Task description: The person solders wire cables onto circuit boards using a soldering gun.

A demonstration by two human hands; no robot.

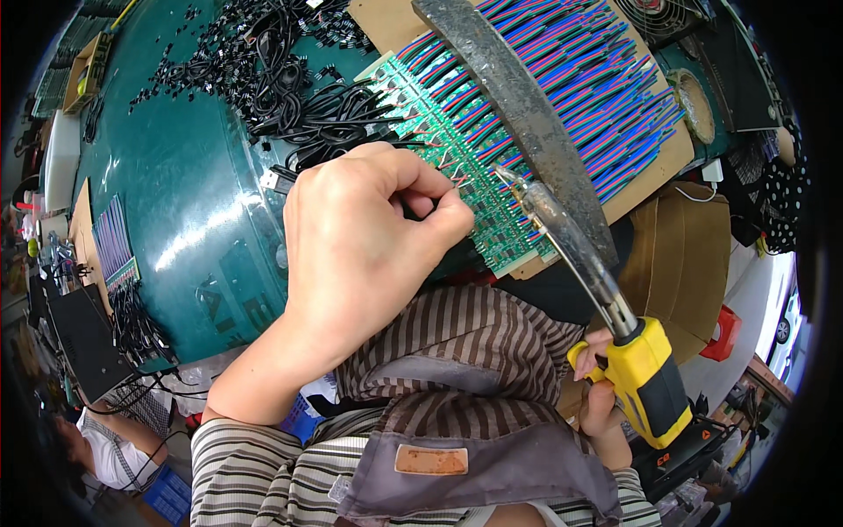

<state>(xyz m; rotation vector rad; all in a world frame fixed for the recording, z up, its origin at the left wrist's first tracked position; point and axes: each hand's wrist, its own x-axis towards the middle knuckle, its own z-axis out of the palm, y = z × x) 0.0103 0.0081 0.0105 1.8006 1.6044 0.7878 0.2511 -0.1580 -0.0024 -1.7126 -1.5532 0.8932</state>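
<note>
My left hand is closed in a pinch over the near left edge of a green circuit board panel. Between thumb and forefinger it has a thin wire, mostly hidden by the fingertips. My right hand is wrapped round the yellow and black handle of a soldering gun, fingers at its trigger. The gun's metal tip hangs over the panel, just right of my left fingertips. Black cables with bared wire ends reach the panel's left edge. Blue, red and black wires fan out from its far side.
A heavy dark metal bar lies across the wires and panel, over a cardboard sheet. Small black connectors are piled on the green table mat. A finished-looking wired panel sits at left. Another person is at lower left.
</note>
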